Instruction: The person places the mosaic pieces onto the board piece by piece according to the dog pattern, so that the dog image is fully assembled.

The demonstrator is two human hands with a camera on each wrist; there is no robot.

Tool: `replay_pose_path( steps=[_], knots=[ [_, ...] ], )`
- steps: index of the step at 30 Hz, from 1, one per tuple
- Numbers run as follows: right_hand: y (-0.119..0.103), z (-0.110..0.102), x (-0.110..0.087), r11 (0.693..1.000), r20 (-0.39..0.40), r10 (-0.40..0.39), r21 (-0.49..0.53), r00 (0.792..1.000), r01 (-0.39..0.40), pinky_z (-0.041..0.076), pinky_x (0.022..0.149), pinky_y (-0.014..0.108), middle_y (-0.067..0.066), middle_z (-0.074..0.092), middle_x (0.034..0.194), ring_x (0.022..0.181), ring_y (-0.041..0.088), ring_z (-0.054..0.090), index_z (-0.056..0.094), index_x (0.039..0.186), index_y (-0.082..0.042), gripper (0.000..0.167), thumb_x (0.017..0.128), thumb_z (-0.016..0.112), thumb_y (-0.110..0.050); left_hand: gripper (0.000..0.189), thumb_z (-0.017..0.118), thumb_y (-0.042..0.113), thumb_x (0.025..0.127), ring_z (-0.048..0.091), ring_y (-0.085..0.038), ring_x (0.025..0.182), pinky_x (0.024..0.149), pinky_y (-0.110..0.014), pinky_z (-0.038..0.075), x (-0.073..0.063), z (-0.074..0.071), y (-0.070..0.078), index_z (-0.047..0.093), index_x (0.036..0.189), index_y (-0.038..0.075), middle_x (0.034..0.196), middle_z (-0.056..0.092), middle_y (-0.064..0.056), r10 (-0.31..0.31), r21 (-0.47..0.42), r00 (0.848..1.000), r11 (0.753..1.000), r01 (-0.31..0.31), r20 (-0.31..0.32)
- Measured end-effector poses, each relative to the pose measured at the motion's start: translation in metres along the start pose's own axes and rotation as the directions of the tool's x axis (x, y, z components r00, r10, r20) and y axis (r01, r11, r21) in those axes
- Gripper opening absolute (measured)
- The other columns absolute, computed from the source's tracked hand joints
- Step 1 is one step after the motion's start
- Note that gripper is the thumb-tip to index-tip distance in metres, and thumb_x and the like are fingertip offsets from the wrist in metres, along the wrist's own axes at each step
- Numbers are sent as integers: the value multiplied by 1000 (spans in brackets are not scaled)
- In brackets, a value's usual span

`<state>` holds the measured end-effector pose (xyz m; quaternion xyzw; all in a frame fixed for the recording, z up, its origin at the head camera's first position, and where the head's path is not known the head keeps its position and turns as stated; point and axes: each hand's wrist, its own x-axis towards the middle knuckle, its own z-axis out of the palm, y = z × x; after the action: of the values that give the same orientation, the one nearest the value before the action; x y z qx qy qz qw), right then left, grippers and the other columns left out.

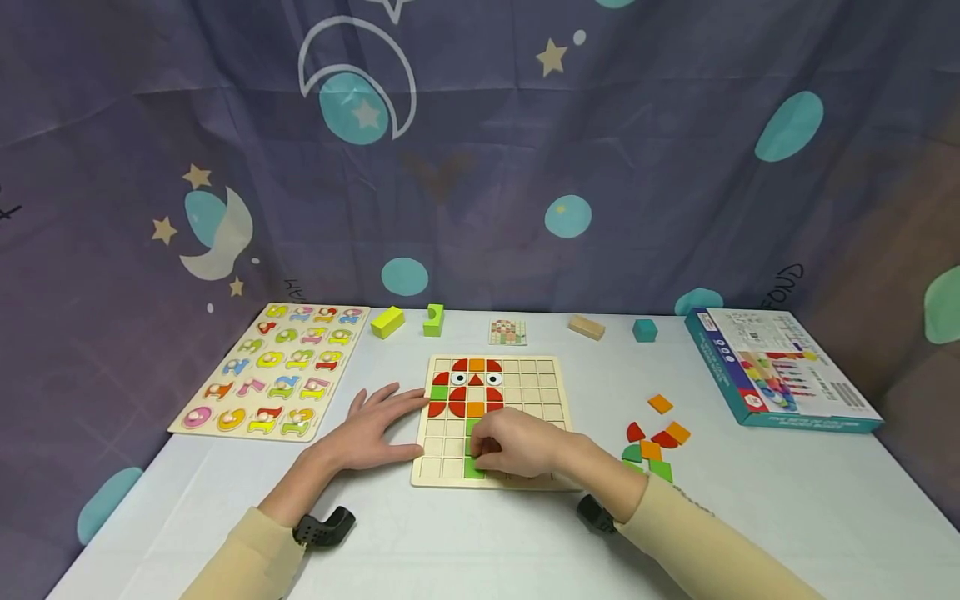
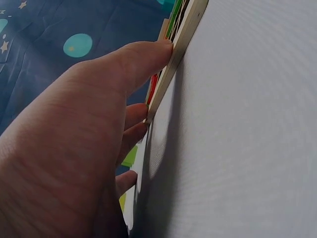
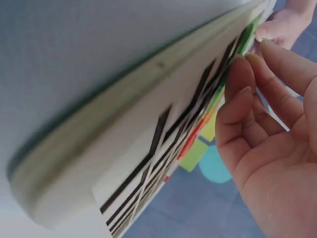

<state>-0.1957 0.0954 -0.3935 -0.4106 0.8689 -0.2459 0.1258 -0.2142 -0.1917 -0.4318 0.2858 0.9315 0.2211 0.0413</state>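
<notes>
A wooden grid board [image 1: 442,446] lies on the table, carrying red, orange and green tiles that form a bird-like figure with two round eyes. My left hand [image 1: 375,429] rests at the board's left side, fingers spread; in the left wrist view its thumb [image 2: 148,57] touches the board's edge. Over the lower middle of the grid, my right hand [image 1: 521,442] has its fingers curled, with the tips at a green square tile [image 1: 473,469] in the bottom row. In the right wrist view the right hand [image 3: 272,119] meets the green tiles with its fingertips, hiding part of the column.
Loose red, orange and green tiles [image 1: 651,451] lie right of the board. A number puzzle [image 1: 247,392] sits at left, a puzzle box [image 1: 795,367] at right. Behind the board are a pattern card [image 1: 508,332], green blocks [image 1: 387,322], a wooden block [image 1: 587,327] and a teal cube [image 1: 645,330].
</notes>
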Motion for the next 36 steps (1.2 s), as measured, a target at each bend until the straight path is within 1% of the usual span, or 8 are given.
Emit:
replay_pose_path(
  steps=[5,9,12,16,24,30,33,36],
  knots=[
    [2,-9,-7,998,-33,-1,68,999,3,50,70,24,-14,60,80,73,5,54,71,88,-15,7,91,75,-10,73,70,57,87,20,-36,150,112,-71,3,0,0,0,53,149,22,158,40,3,6,-2,1000,1000,-6,-4],
    [8,-20,-19,995,-62,11,103,998,-4,51,70,25,-13,61,82,74,7,56,71,91,-15,4,92,74,-12,72,70,56,88,21,-37,149,112,-72,3,0,0,0,53,148,21,158,40,2,19,-2,1000,1000,-19,-9],
    [16,-29,-32,992,-84,38,124,996,-27,52,69,26,-12,61,84,75,9,57,72,95,-14,3,93,74,-14,72,70,56,88,21,-37,149,112,-72,3,0,0,0,53,149,22,158,40,2,25,-2,1000,1000,-25,-8],
    [27,-42,-53,981,-108,104,177,989,-83,51,67,27,-9,63,85,75,12,58,71,100,-11,8,94,73,-15,72,70,56,88,21,-37,149,112,-72,3,0,0,1,53,148,22,158,40,2,24,-7,1000,1000,-24,-5],
    [52,-63,-99,954,-161,232,231,959,-192,51,67,26,-3,63,91,78,17,58,69,108,-6,16,95,73,-15,72,70,58,87,21,-36,149,112,-72,3,-1,0,0,53,148,22,158,40,3,8,-6,1000,1000,-8,-4],
    [70,-66,-130,921,-153,340,253,928,-296,55,67,26,0,64,93,82,22,59,69,112,-5,21,95,72,-16,72,69,58,87,21,-36,149,112,-72,3,0,0,0,53,148,23,158,40,3,11,-1,1000,1000,-11,-4],
    [76,-66,-141,912,-147,364,258,920,-320,55,69,26,1,63,93,83,24,58,68,113,-4,22,95,73,-17,73,69,59,87,21,-37,149,112,-72,3,0,0,-1,53,148,22,158,40,3,13,3,1000,1000,-13,-6],
    [81,-65,-150,907,-138,375,259,917,-332,54,70,25,1,64,94,84,24,58,69,113,-5,23,94,74,-16,73,69,59,87,20,-36,150,112,-72,3,0,0,-1,53,149,23,158,40,3,11,1,1000,1000,-11,-4]
  ],
)
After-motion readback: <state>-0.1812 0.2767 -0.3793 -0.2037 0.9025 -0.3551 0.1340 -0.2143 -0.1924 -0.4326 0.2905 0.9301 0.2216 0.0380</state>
